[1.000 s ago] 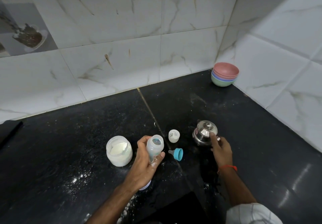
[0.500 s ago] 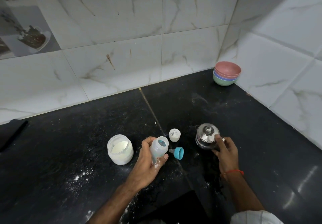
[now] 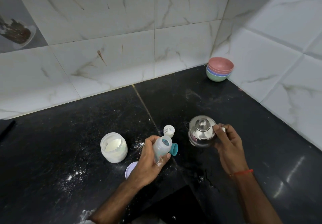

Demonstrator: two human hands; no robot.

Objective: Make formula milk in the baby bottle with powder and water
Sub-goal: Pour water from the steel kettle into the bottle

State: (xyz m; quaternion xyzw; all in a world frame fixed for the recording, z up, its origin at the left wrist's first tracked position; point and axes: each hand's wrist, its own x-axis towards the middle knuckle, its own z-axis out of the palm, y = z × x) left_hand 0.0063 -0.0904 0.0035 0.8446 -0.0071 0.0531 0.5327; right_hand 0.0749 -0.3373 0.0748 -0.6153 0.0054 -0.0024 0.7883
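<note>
My left hand [image 3: 149, 161] grips the open, clear baby bottle [image 3: 162, 146], tilted a little with its mouth up. Right of it, my right hand [image 3: 226, 143] holds the handle of a small steel kettle [image 3: 201, 131], lid on, just above the black counter [image 3: 69, 154]. An open jar of white powder [image 3: 114, 147] stands left of the bottle. The teal teat ring [image 3: 174, 149] lies beside the bottle, and a white cap [image 3: 169, 131] stands behind it. The jar's pale lid [image 3: 129, 169] is partly hidden under my left wrist.
Stacked coloured bowls [image 3: 219, 68] sit in the far right corner against the tiled wall [image 3: 122, 49]. Spilled powder [image 3: 75, 175] is scattered over the counter near the jar. A dark object [image 3: 7, 128] lies at the left edge.
My right hand has closed round the kettle's handle and raised the kettle slightly. My left hand keeps the bottle in much the same place.
</note>
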